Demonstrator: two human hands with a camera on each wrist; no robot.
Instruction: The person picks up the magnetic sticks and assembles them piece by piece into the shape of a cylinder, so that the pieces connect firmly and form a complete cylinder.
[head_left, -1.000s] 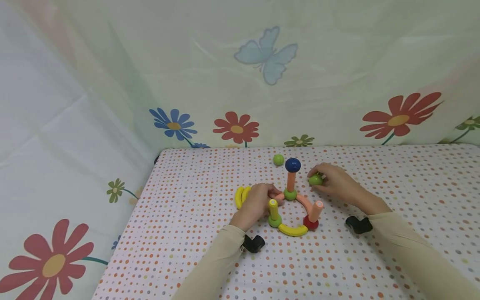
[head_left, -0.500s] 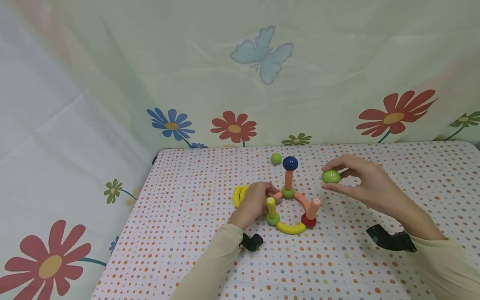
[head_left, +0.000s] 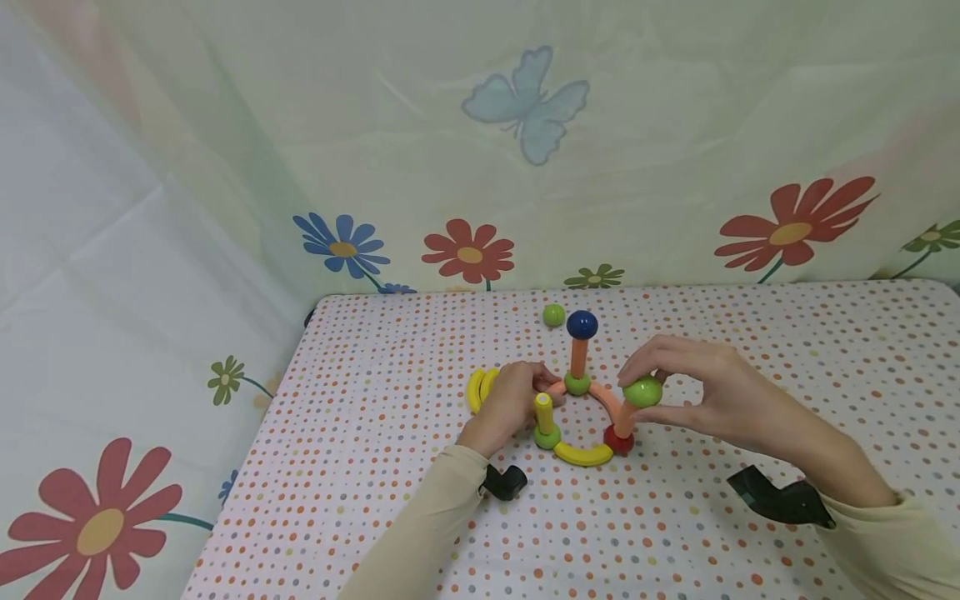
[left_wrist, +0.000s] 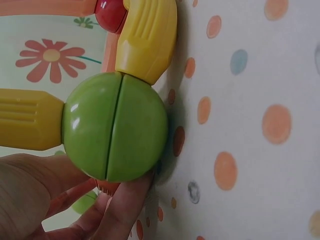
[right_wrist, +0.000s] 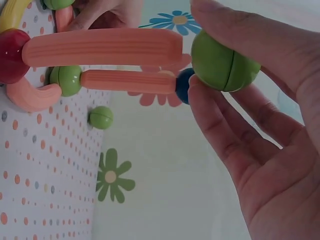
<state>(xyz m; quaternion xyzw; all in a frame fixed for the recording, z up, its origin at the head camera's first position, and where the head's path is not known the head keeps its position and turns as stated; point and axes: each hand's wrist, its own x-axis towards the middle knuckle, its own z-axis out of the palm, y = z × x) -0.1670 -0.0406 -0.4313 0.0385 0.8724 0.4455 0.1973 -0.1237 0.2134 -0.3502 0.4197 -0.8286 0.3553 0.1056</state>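
A green ball [head_left: 642, 392] is pinched between my right hand's [head_left: 723, 404] thumb and fingers. In the right wrist view, the ball lies in line with the free end of an upright salmon rod [right_wrist: 105, 47], a narrow gap showing between them. That rod stands on a red ball [head_left: 618, 441] in a ring of balls and curved sticks. My left hand [head_left: 512, 404] grips the ring's left curved salmon stick [head_left: 556, 389], partly hidden by the fingers, beside a green ball [left_wrist: 115, 127] bearing a yellow rod [head_left: 544, 414]. Behind, a blue ball [head_left: 582, 325] tops another upright rod [head_left: 579, 358].
A loose green ball [head_left: 553, 315] lies behind the ring. Yellow curved sticks [head_left: 476, 390] lie to the left, partly behind my left hand. A dotted cloth [head_left: 360, 467] covers the table, with a printed curtain [head_left: 660, 125] beyond its back edge.
My right hand picked up the green ball, drew it right and toward me, then brought it left over the upright salmon rod. My left hand stays at the ring.
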